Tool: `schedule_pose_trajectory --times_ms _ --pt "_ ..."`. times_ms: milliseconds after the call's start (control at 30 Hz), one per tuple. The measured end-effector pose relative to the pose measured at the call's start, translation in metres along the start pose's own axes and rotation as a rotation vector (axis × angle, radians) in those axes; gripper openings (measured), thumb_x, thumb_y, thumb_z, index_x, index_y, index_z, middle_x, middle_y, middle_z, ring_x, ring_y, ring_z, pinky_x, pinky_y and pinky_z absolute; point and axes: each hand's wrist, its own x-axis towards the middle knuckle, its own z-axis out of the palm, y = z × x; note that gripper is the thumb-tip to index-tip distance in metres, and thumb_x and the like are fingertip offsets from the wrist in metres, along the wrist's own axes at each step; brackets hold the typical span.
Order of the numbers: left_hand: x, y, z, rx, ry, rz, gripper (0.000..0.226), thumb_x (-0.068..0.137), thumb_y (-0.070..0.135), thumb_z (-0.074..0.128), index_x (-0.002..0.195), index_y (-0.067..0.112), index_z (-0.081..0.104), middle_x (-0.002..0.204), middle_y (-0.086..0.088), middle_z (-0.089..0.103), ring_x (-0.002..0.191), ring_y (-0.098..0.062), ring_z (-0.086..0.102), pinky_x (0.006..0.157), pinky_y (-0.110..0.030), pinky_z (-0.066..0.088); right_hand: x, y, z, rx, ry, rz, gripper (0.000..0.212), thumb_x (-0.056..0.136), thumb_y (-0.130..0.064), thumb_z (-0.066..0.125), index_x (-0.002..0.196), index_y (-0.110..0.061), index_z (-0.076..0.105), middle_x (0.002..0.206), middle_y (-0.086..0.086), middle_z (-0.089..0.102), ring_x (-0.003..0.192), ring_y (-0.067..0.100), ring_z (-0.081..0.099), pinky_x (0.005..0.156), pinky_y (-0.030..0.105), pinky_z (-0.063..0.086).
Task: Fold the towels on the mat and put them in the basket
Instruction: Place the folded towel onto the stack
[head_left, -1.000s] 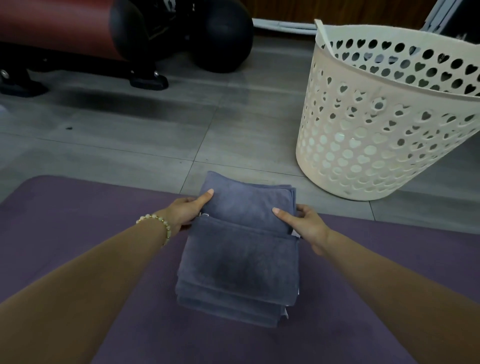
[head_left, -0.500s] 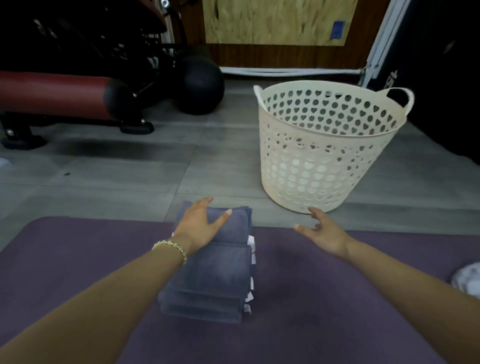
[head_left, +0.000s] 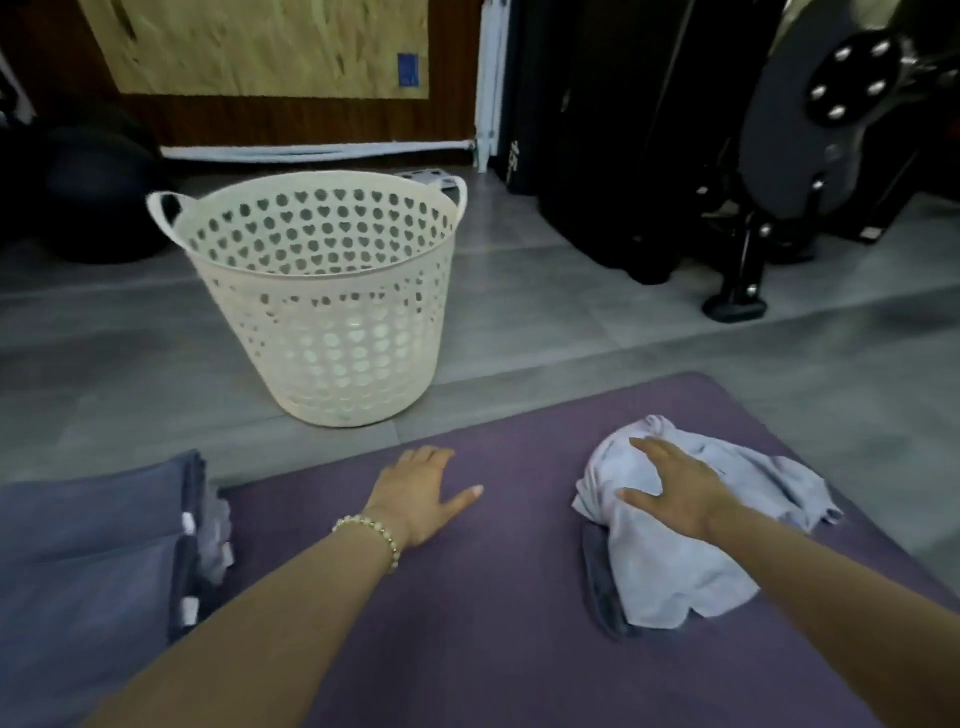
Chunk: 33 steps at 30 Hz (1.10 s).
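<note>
the right hand (head_left: 670, 493) lies flat, fingers straight, on a crumpled pale towel (head_left: 675, 577) near the mat's (head_left: 467, 623) far right corner, gripping nothing. the left hand (head_left: 421, 493) rests released on the mat. folded towels (head_left: 93, 551) are stacked at the left edge. the basket (head_left: 322, 312) stands on the floor beyond the far edge.

Both hands, left (head_left: 420, 493) and right (head_left: 670, 491), reach forward, fingers flat.
</note>
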Motion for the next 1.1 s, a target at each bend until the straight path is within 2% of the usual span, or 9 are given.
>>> schedule_pose_trajectory --times_ms 233,467,567,700,800,867,967,1033,1100 --pt "0.039 0.087 0.113 -0.163 -0.195 0.006 0.072 0.092 0.061 0.038 0.149 0.019 0.026 0.154 0.001 0.027 0.141 -0.02 0.024 0.113 -0.035 0.027 -0.016 0.132 0.06 0.127 -0.084 0.229 0.075 0.089 -0.053 0.056 0.15 -0.022 0.022 0.157 -0.001 0.021 0.14 0.021 0.03 0.113 0.037 0.028" --pt "0.054 0.128 0.209 -0.312 -0.328 0.038 0.066 0.094 0.057 0.037 0.149 0.024 0.021 0.152 0.003 0.03 0.136 -0.018 0.035 0.104 -0.031 0.034 -0.011 0.17 0.137 0.404 -0.121 0.26 0.066 0.087 -0.045 0.064 0.143 -0.021 0.038 0.148 0.001 0.034 0.127 0.021 0.045 0.107 0.035 0.036" --pt "0.059 0.138 0.238 -0.521 -0.365 0.014 0.054 0.095 0.049 0.045 0.142 0.027 0.031 0.141 0.005 0.044 0.123 -0.018 0.048 0.099 -0.032 0.042 -0.005 0.176 0.157 0.467 -0.067 0.261 0.062 0.085 -0.041 0.068 0.138 -0.02 0.044 0.14 0.002 0.04 0.114 0.019 0.051 0.103 0.034 0.04" --pt "0.066 0.158 0.256 -0.851 -0.191 -0.108 0.024 0.092 0.025 0.059 0.113 0.019 0.047 0.096 0.01 0.058 0.087 -0.011 0.058 0.065 -0.009 0.046 0.005 0.174 0.168 0.79 0.13 0.36 0.049 0.076 -0.032 0.079 0.117 -0.018 0.057 0.117 0.0 0.052 0.11 0.025 0.055 0.097 0.041 0.047" --pt "0.074 0.171 0.259 -0.956 -0.092 -0.173 0.02 0.089 0.026 0.064 0.082 0.008 0.057 0.07 0.001 0.059 0.06 -0.004 0.055 0.048 -0.008 0.04 0.008 0.167 0.173 0.868 0.209 0.387 0.046 0.075 -0.037 0.078 0.116 -0.022 0.062 0.117 -0.001 0.056 0.109 0.02 0.056 0.097 0.039 0.048" --pt "0.078 0.174 0.255 -0.958 -0.046 -0.171 0.034 0.089 0.029 0.064 0.069 0.003 0.057 0.062 -0.002 0.056 0.055 -0.006 0.051 0.049 -0.015 0.04 0.008 0.154 0.167 1.032 0.236 0.378 0.046 0.08 -0.033 0.075 0.121 -0.016 0.062 0.123 -0.001 0.058 0.11 0.015 0.056 0.095 0.029 0.049" --pt "0.082 0.176 0.228 -1.067 0.082 -0.133 0.028 0.092 0.027 0.061 0.077 0.005 0.056 0.072 -0.002 0.055 0.064 -0.011 0.049 0.056 -0.019 0.041 0.008 0.136 0.143 1.181 0.243 0.32 0.047 0.087 -0.026 0.069 0.128 -0.006 0.058 0.124 -0.001 0.058 0.112 0.008 0.052 0.078 0.003 0.043" --pt "0.085 0.172 0.2 -1.108 0.188 -0.106 0.026 0.095 0.025 0.055 0.077 0.007 0.051 0.073 -0.001 0.053 0.064 -0.009 0.047 0.056 -0.014 0.04 0.006 0.128 0.124 1.159 0.219 0.226 0.05 0.084 -0.029 0.071 0.128 -0.009 0.059 0.123 0.0 0.06 0.114 0.01 0.054 0.077 0.001 0.043" --pt "0.087 0.166 0.167 -1.055 0.254 -0.043 0.028 0.097 0.024 0.052 0.082 0.001 0.049 0.077 -0.007 0.049 0.069 -0.013 0.044 0.062 -0.022 0.04 -0.002 0.113 0.097 1.068 0.178 0.136 0.05 0.079 -0.031 0.077 0.123 -0.012 0.063 0.117 -0.001 0.064 0.111 0.009 0.056 0.079 0.003 0.042"
